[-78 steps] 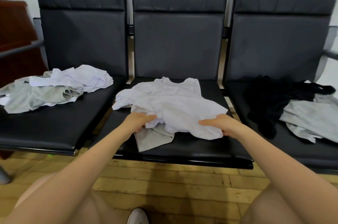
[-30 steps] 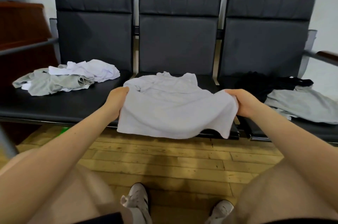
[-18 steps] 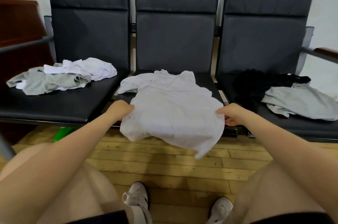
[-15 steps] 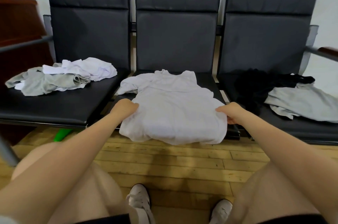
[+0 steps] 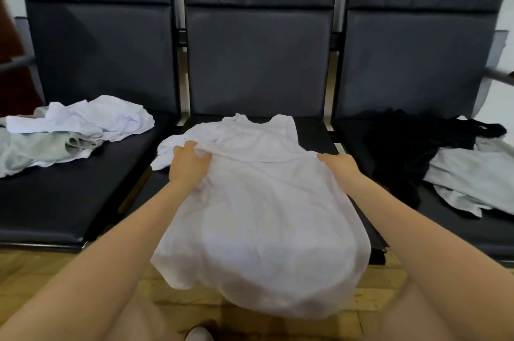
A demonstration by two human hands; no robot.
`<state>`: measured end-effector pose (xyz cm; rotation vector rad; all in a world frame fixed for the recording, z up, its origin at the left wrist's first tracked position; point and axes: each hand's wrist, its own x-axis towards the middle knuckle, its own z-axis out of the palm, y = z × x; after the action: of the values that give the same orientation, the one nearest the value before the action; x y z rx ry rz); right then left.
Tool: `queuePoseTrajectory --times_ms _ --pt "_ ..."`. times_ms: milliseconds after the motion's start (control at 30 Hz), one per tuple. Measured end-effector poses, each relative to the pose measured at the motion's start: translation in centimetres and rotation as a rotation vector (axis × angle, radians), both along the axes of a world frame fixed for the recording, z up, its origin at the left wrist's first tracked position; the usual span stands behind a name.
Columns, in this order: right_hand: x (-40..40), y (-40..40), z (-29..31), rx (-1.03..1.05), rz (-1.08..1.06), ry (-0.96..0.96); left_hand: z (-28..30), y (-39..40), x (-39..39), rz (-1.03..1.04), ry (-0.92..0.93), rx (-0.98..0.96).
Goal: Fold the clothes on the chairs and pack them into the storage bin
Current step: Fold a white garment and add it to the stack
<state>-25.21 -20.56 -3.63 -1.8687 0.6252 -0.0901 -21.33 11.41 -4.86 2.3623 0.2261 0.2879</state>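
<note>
White tank top (image 5: pixel 258 215) spread over middle seat (image 5: pixel 314 134), hem overhanging its front edge; left hand (image 5: pixel 189 164) fingers gripping a fold, right hand (image 5: pixel 340 166) gripping the right edge.

Both hands (image 5: pixel 261 165) grip a white shirt (image 5: pixel 258 218) over the middle seat (image 5: pixel 314 134).
</note>
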Motion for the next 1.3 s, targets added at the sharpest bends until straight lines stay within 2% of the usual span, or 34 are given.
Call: queuePoseTrajectory --times_ms 67,200,267,400,467,533,633,700,800,867,967,1067,1167,1233,1300 --pt "1.0 -0.8 0.0 0.06 0.001 0.035 -0.7 0.6 0.9 -0.036 -0.035 -0.024" --pt "1.7 -2.1 0.3 0.083 0.119 0.135 -0.2 0.6 1.4 -0.077 -0.067 -0.258" --pt "1.9 -2.0 0.3 0.078 0.166 0.135 0.0 0.9 1.6 -0.09 -0.049 -0.356" --pt "2.3 -0.7 0.5 -0.103 0.213 0.118 0.4 0.7 1.6 -0.081 -0.09 -0.489" --pt "2.3 -0.4 0.5 -0.049 0.241 0.056 0.7 0.4 1.8 -0.046 -0.094 -0.54" --pt "2.0 -0.4 0.8 -0.011 0.186 -0.111 1.4 0.4 1.9 -0.009 -0.09 -0.528" --pt "1.8 -0.8 1.6 0.008 -0.025 -0.405 2.4 1.4 2.3 -0.004 -0.183 -0.511" --pt "1.9 -1.2 1.8 0.04 -0.1 -0.471 2.7 2.2 2.7 0.027 -0.23 -0.448" --pt "2.2 -2.0 0.6 -0.076 -0.067 -0.348 2.0 3.3 2.9 0.076 -0.141 -0.373" --pt "2.2 -2.7 -0.9 -0.289 0.041 -0.203 1.1 3.6 2.6 0.082 -0.08 -0.337" --pt "1.9 -3.1 -2.0 -0.49 0.123 -0.087 1.0 3.0 2.2 0.059 -0.121 -0.31" --pt "1.6 -2.3 -1.4 -0.481 0.09 -0.118 2.5 2.0 2.0 0.061 -0.297 -0.207" --pt "1.8 -1.0 -0.1 -0.59 0.031 -0.19 3.9 0.9 1.7 0.026 -0.418 -0.145" --pt "2.6 -0.1 1.0 -0.547 0.014 -0.248 5.0 0.2 2.4 -0.039 -0.379 -0.129" --pt "4.2 0.7 2.3 -0.449 0.057 -0.24 6.4 -0.8 3.9 -0.12 -0.263 -0.082"
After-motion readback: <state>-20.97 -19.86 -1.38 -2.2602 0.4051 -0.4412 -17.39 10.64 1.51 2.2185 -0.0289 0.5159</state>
